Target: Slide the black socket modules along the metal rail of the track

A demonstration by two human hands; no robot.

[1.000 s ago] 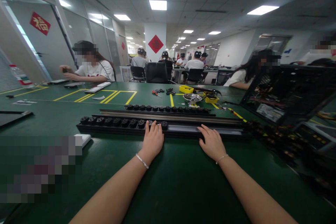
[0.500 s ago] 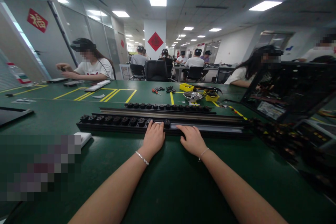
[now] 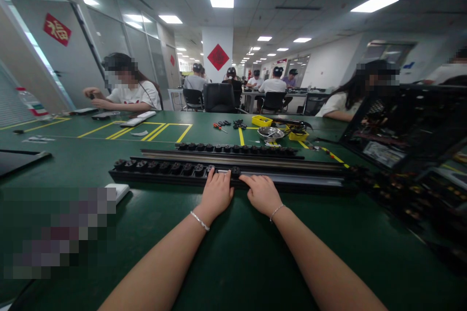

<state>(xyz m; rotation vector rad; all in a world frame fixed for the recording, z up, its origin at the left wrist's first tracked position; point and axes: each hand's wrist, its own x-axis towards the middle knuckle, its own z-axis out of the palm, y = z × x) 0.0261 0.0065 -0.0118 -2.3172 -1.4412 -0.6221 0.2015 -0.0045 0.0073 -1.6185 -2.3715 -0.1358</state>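
A long black power strip rail [image 3: 292, 179] lies across the green table [image 3: 241, 252] in front of me, with a row of several black socket modules [image 3: 160, 167] seated in its left half. My left hand [image 3: 216, 194] rests on the rail's near edge, fingers touching the last module in the row. My right hand [image 3: 261, 194] lies just beside it, fingers flat on the bare channel. Neither hand grips anything. A second rail [image 3: 237, 149] with several modules lies parallel behind the first.
A white flat object [image 3: 117, 191] lies at the left. A metal bowl [image 3: 270, 133], yellow bins [image 3: 261, 121], and small tools [image 3: 220, 127] sit behind the rails. A black open chassis [image 3: 404, 126] stands at right. Other people sit at the table's far side and beyond.
My right hand slid left along the rail until it came beside my left hand. The left hand stayed at the last module.
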